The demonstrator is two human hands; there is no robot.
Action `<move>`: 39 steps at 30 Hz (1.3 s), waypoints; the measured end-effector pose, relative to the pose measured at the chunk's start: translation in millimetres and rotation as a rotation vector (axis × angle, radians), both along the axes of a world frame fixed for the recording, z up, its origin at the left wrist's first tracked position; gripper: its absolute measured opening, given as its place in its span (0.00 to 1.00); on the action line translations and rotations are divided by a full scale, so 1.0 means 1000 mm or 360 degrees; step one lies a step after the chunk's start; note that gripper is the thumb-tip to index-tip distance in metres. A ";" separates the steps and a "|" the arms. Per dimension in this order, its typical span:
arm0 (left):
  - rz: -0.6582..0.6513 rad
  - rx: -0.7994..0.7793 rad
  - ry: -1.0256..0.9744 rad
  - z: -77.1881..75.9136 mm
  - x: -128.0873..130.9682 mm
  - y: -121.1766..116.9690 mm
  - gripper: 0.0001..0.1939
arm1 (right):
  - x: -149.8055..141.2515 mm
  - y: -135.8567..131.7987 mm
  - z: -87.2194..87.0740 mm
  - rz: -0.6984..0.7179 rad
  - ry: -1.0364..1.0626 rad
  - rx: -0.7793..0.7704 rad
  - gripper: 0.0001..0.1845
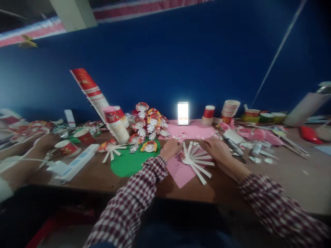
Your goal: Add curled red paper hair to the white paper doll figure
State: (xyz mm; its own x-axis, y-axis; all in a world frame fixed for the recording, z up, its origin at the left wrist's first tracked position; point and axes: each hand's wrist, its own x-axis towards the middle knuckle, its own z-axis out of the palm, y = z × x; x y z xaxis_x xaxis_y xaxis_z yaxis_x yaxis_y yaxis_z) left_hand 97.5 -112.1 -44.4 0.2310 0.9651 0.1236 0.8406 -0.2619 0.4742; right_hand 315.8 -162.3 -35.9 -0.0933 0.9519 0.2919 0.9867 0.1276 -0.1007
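- Checked sleeves (144, 186) of the worker reach forward over the desk (155, 193).
- Far left: a second person's hand (49, 141) is beside two paper cups (67, 148), whose walls appear whole. A white power strip (80, 163) lies just right of them.
- Left: a tall cup stack (95, 96) leans behind a shorter stack (116, 127). These units appear uncut.
- Left of centre: one splayed piece (111, 148) has bare white strips at the edge of the green sheet (120, 167); it looks partly finished. Decorated paper figures (152, 122) cluster behind, apparently complete.
- Centre: the left hand (172, 148) is at the left side of the cut paper cup (188, 158). Grip: fingers close together; whether they pinch anything cannot be told.
- Work position: the cut paper cup lies over a pink sheet (180, 179), between both hands. Its wall is divided into fanned strips; most look plain, so this unit appears incomplete.
- Right of centre: the right hand (217, 150) is near the upper strips. Grip: fingers extended; contact is unclear.
- Right: further cup stacks (230, 112) stand behind white scraps (269, 161).
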 end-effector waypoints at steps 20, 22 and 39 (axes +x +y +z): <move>-0.0059 -0.0697 -0.0708 0.004 0.007 0.023 0.09 | -0.012 0.032 -0.014 0.0242 0.0068 0.0216 0.14; -0.0090 -0.0805 -0.0893 0.003 0.006 0.024 0.07 | -0.009 0.033 -0.012 0.0285 0.0169 0.0259 0.14; -0.0210 -0.0755 -0.1311 -0.012 0.012 0.004 0.10 | -0.013 0.014 -0.007 0.0564 0.0584 0.0269 0.12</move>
State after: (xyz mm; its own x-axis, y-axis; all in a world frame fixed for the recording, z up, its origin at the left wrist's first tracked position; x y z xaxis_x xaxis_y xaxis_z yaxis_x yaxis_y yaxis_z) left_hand 109.9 -108.6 -55.9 0.3565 0.9288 -0.1012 0.1735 0.0406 0.9840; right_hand 302.7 -148.8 -43.2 -0.2631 0.8177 0.5120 0.7841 0.4905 -0.3804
